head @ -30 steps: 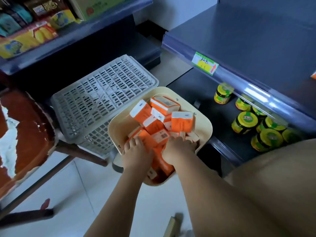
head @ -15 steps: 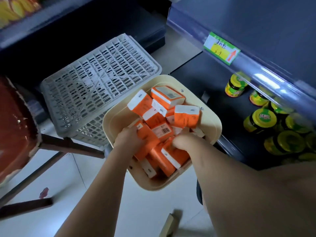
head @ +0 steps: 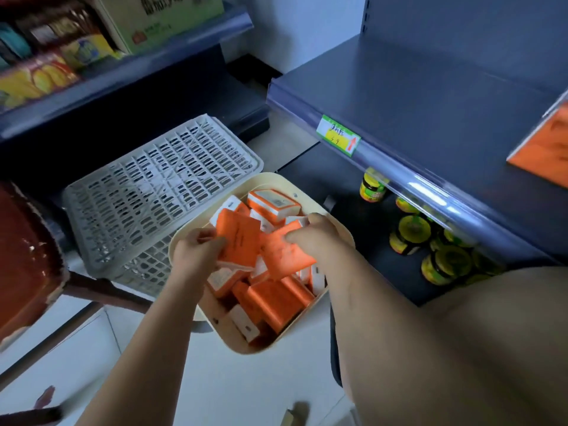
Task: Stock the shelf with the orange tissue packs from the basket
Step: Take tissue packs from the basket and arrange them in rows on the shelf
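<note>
A grey slatted plastic crate (head: 153, 186) is lying at ten o'clock from the cream rounded plastic basket (head: 221, 330). Over the basket, one flat orange tissue pack (head: 238, 238) is being gripped by the curled fingers of the left hand (head: 196, 253), and a second orange pack (head: 285, 253) by those of the right hand (head: 313, 238). The dark blue metal shelf (head: 430, 96) is lying at two o'clock.

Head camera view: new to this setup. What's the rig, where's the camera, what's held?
No machine here: a person works with two bare hands, filmed by one camera worn on the head, looking down. A cream basket holds orange tissue packs, next to a grey crate. The left hand grips one pack, and the right hand grips a second pack, both above the pile. On the right is the dark shelf, with an orange pack at the picture's edge. Jars stand below it.
</note>
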### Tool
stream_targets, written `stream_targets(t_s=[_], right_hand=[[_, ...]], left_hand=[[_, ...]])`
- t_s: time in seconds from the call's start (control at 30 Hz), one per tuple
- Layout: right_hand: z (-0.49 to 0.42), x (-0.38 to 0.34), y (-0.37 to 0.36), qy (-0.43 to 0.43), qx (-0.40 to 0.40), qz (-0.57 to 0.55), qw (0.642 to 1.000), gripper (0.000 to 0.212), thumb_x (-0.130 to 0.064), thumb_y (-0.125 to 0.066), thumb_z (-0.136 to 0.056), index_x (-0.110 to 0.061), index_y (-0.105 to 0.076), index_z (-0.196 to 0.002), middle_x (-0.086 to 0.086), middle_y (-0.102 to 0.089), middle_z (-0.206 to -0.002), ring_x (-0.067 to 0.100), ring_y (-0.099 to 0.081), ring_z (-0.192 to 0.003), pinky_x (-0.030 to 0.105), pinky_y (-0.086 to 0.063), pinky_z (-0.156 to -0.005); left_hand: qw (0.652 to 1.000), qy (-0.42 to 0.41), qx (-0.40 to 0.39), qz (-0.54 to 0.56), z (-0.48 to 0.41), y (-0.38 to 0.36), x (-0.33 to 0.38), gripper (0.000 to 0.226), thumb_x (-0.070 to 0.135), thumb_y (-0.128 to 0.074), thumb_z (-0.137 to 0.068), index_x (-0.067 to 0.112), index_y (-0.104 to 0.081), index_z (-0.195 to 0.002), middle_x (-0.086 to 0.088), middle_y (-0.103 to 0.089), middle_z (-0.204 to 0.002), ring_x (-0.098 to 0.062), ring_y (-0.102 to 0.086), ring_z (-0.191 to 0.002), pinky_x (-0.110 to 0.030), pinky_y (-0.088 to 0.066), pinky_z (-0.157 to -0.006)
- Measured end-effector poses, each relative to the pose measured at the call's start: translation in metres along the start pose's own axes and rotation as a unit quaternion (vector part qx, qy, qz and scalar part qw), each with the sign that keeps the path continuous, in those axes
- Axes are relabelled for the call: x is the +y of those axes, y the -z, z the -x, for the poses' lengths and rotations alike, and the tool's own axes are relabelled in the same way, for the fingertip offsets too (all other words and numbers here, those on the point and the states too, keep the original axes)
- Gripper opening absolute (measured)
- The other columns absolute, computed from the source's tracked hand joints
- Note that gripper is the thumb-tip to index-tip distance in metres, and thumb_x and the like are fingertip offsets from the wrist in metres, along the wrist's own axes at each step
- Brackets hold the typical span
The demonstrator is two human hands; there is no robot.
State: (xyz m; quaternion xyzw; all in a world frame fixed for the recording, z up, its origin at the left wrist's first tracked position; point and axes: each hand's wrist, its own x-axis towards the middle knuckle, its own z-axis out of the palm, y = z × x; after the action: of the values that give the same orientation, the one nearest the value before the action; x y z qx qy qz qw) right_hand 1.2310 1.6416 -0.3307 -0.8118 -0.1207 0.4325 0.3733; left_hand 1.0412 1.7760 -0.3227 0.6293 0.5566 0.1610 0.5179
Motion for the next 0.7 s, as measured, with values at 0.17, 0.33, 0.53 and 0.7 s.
stream_targets(t_s=[0.17, 0.33, 0.53, 0.7], right_hand=[[0.036, -0.033, 0.035, 0.089, 0.101, -0.079, 0.988, 0.033, -0.025, -0.083, -0.076, -0.021, -0.051, -0.074, -0.006, -0.059, -0.076, 0.018, -0.058, -0.072, 0.025, -0.041, -0.058], [0.089, -0.056, 0.085, 0.179, 0.135, -0.074, 0.972, 0.036, -0.03, -0.086, -0.072, -0.021, -0.052, -0.065, -0.007, -0.053, -0.064, 0.017, -0.053, -0.065, 0.025, -0.035, -0.056], [0.159, -0.065, 0.154, 0.236, 0.178, -0.136, 0.946, 0.034, -0.031, -0.088, -0.063, -0.018, -0.072, -0.09, 0.003, -0.075, -0.085, 0.022, -0.072, -0.075, 0.039, -0.056, -0.062], [0.231, -0.033, 0.228, 0.297, 0.242, -0.147, 0.912, 0.028, -0.016, -0.088, -0.078, -0.013, -0.072, -0.101, 0.012, -0.077, -0.101, 0.018, -0.072, -0.085, 0.037, -0.054, -0.078]], left_hand=[[0.989, 0.016, -0.05, 0.141, 0.018, 0.014, 0.029, 0.007, 0.017, -0.063, -0.093, 0.014, -0.067, -0.087, -0.008, -0.061, -0.074, -0.021, -0.061, -0.063, -0.033, -0.051, -0.062], [0.976, -0.023, -0.094, 0.194, 0.047, 0.009, 0.075, 0.009, 0.009, -0.064, -0.095, 0.016, -0.065, -0.09, -0.003, -0.066, -0.07, -0.02, -0.068, -0.066, -0.036, -0.058, -0.065], [0.961, -0.135, -0.161, 0.18, 0.088, -0.013, 0.139, 0.008, 0.014, -0.069, -0.091, 0.021, -0.066, -0.089, 0.001, -0.072, -0.075, -0.021, -0.071, -0.077, -0.035, -0.056, -0.073], [0.929, -0.234, -0.229, 0.171, 0.139, -0.051, 0.201, 0.012, 0.012, -0.07, -0.091, 0.023, -0.069, -0.09, -0.001, -0.075, -0.08, -0.014, -0.068, -0.068, -0.025, -0.05, -0.059]])
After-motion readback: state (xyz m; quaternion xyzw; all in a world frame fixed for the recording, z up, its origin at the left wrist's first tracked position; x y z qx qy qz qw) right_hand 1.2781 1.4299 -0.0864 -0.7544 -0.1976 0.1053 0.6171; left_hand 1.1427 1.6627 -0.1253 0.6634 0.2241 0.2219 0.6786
